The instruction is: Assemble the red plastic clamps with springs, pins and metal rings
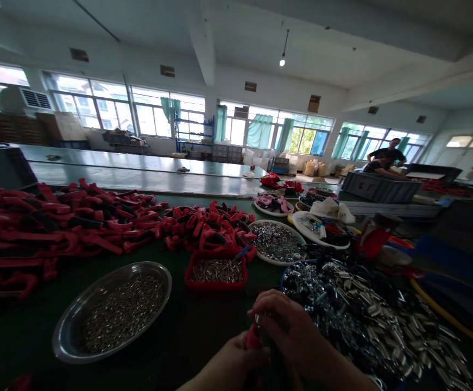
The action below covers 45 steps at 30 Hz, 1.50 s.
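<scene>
Low in front of me, my left hand (234, 361) is closed round a red plastic handle part (254, 338), its end pointing up. My right hand (291, 328) pinches a small shiny metal piece (258, 320) at the top of that part; its exact kind is too small to tell. Just beyond my hands sits a red tray (215, 287) of thin metal pins. To the left lies a steel dish (67, 339) of tiny metal pieces. A heap of springs and metal fittings (366, 309) spreads close to my right forearm.
Red and black plastic tool frames (65, 222) are piled along the left and middle. Behind the heap are a plate of metal rings (277, 241), a plate of pink parts (275, 205) and a grey crate (378, 187). People (386, 157) work at the far right.
</scene>
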Tool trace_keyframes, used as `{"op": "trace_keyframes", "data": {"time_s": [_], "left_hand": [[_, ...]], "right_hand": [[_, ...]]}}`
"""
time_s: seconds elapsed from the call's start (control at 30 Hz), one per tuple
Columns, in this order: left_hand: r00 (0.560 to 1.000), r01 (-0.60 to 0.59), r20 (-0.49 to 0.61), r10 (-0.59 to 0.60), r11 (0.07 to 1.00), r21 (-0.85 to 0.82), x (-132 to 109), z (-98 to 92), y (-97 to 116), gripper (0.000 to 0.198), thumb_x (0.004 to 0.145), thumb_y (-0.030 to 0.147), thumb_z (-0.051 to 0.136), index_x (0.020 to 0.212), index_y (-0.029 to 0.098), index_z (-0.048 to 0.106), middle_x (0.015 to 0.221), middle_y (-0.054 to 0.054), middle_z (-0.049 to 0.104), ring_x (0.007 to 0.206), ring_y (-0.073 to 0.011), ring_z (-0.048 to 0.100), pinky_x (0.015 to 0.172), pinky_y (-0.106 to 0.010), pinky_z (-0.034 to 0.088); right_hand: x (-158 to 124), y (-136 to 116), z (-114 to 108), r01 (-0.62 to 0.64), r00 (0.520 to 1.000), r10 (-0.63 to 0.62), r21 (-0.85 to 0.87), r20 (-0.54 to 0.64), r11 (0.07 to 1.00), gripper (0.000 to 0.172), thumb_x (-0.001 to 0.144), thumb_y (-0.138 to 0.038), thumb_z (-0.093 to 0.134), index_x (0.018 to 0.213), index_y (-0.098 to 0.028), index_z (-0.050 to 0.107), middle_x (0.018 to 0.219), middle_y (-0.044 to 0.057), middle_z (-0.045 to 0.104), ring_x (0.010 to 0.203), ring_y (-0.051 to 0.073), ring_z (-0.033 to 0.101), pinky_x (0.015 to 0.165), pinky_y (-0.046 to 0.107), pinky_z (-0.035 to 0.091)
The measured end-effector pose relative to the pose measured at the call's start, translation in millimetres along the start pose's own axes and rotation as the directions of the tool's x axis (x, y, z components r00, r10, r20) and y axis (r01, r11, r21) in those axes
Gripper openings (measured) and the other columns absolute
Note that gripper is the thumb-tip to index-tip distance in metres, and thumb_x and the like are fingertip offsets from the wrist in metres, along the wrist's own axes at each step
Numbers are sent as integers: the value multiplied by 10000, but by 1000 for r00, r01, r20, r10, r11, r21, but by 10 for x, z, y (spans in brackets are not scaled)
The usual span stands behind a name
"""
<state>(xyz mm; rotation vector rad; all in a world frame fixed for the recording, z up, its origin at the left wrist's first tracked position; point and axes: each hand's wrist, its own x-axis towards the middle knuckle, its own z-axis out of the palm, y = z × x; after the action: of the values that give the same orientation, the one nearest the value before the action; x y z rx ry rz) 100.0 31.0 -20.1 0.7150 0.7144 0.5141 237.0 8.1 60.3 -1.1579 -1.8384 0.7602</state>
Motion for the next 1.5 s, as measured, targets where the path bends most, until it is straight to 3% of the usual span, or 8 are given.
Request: {"op": "trace_keyframes", "data": {"time_s": [0.13, 0.4, 0.63, 0.87, 1.0, 1.1, 1.3, 1.5], "left_hand": [[998, -36, 49, 32, 996, 85, -19, -29, -30, 259, 522, 204, 739, 716, 164, 572, 577, 35, 531, 455, -57, 449, 444, -164, 314], [996, 58, 62, -67, 988, 143, -3, -71, -91, 221, 579, 154, 728, 730, 165, 567, 566, 43, 505, 429, -47, 414, 412, -153, 267], [993, 63, 77, -90, 951, 302, -169, -17, 94, 186, 641, 145, 674, 747, 190, 528, 492, 92, 421, 374, -26, 322, 386, -134, 233], [971, 98, 189, -147, 965, 243, -264, 24, 152, 241, 568, 145, 725, 751, 156, 568, 562, 51, 475, 422, -24, 368, 401, -131, 244], [971, 157, 153, -182, 975, 159, -222, 4, 131, 294, 558, 202, 750, 803, 127, 607, 553, 22, 521, 395, -26, 399, 392, -136, 270], [979, 201, 35, -201, 979, -11, -163, -36, 181, 440, 587, 290, 751, 975, 158, 589, 643, -4, 577, 381, -34, 421, 351, -136, 274], [970, 135, -167, -178, 962, -237, -75, -49, 342, 387, 723, 358, 646, 1059, 200, 540, 717, 20, 555, 365, -23, 403, 299, -125, 316], [984, 17, -166, -66, 959, -284, -25, -23, 350, 311, 767, 388, 599, 983, 169, 551, 694, 16, 526, 392, -23, 409, 316, -118, 314]], "right_hand": [[-38, 69, -6, -199, 979, 202, 198, 4, 960, 120, 825, -274, 545, 910, -190, 559, 799, 20, 593, 733, 152, 564, 683, 279, 467], [-160, 257, -46, -242, 967, 253, 265, -10, 934, 134, 772, -283, 618, 854, -176, 618, 772, 18, 623, 740, 155, 576, 686, 269, 464], [-242, 33, -192, -8, 998, 11, -53, 56, 999, 177, 826, -190, 526, 850, -221, 698, 918, 51, 651, 841, 167, 599, 761, 280, 462], [-290, 193, -213, -130, 989, 127, 41, 72, 991, 132, 798, -221, 574, 834, -196, 698, 834, 39, 654, 774, 162, 601, 688, 254, 467], [-346, 291, -163, -237, 970, 234, 30, 72, 971, 193, 803, -233, 544, 936, -184, 675, 863, 42, 664, 776, 168, 610, 676, 254, 477], [-352, 334, -316, -202, 979, 199, -177, -38, 963, 265, 788, -178, 528, 1024, -189, 648, 933, 53, 666, 837, 178, 608, 745, 274, 471], [-362, 498, -1088, -369, 929, 250, -735, -273, 569, 235, 806, -171, 480, 940, -179, 673, 928, 71, 664, 850, 188, 600, 764, 285, 441], [-196, 717, -1183, -368, 925, 277, -796, -260, 481, 134, 758, -257, 583, 789, -197, 698, 891, 79, 657, 847, 226, 594, 740, 320, 427]]}}
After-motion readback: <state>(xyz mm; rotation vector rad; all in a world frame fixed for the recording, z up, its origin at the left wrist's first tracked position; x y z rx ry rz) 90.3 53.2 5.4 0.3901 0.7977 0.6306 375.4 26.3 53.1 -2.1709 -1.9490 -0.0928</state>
